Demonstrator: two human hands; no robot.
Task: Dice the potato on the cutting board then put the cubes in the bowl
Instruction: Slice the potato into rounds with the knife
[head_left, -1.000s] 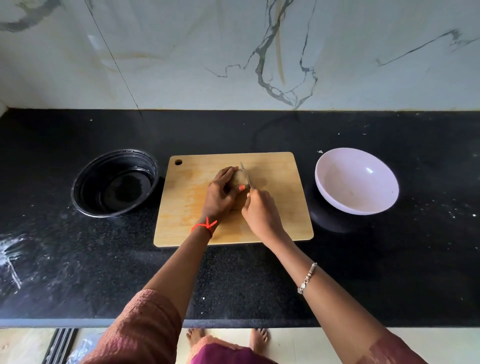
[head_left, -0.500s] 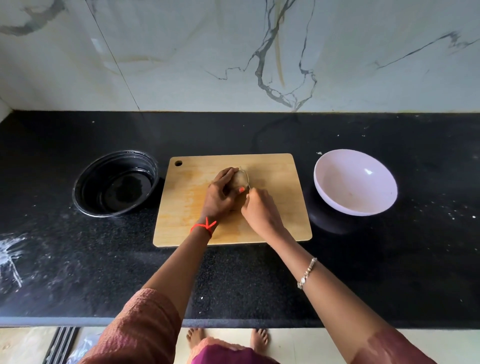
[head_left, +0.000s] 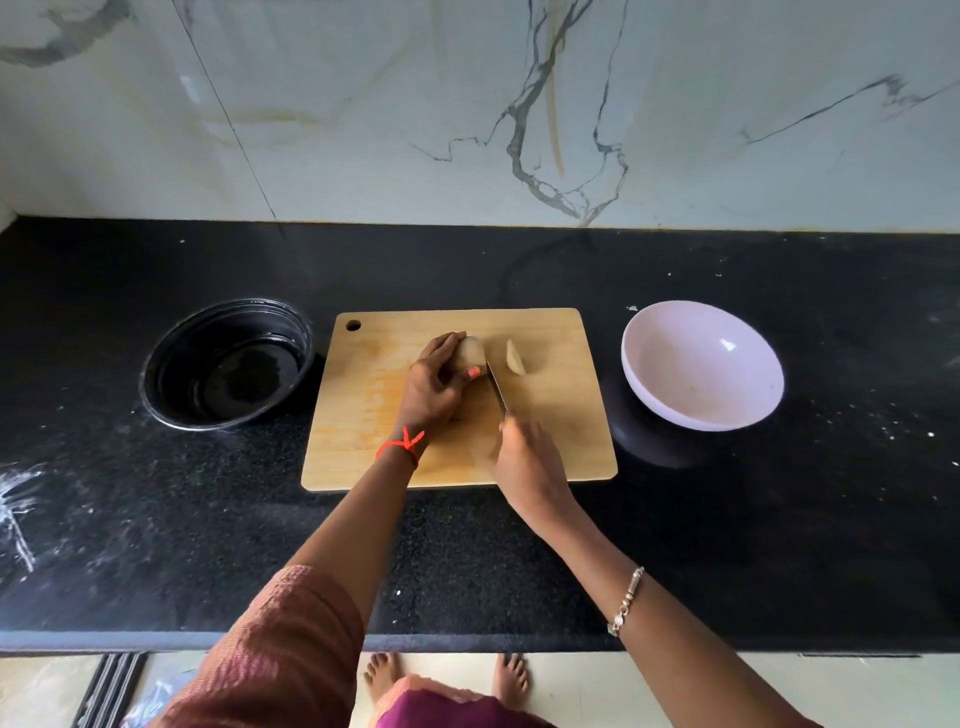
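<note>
A brown potato (head_left: 471, 352) lies on the wooden cutting board (head_left: 561, 415), and my left hand (head_left: 434, 387) grips it from the left. A cut-off slice (head_left: 515, 357) lies apart from it on the board, just to the right. My right hand (head_left: 524, 460) holds the handle of a knife (head_left: 497, 387), whose blade rests on the board between the potato and the slice. An empty white bowl (head_left: 701, 366) stands right of the board.
A black round container (head_left: 228, 364) sits left of the board on the black counter (head_left: 779, 519). A marble wall runs behind. White smears mark the counter at the far left. The counter's front edge lies near my body.
The knife has cut through the potato; a slice now lies separate on the right. My right hand has drawn back toward me with the knife.
</note>
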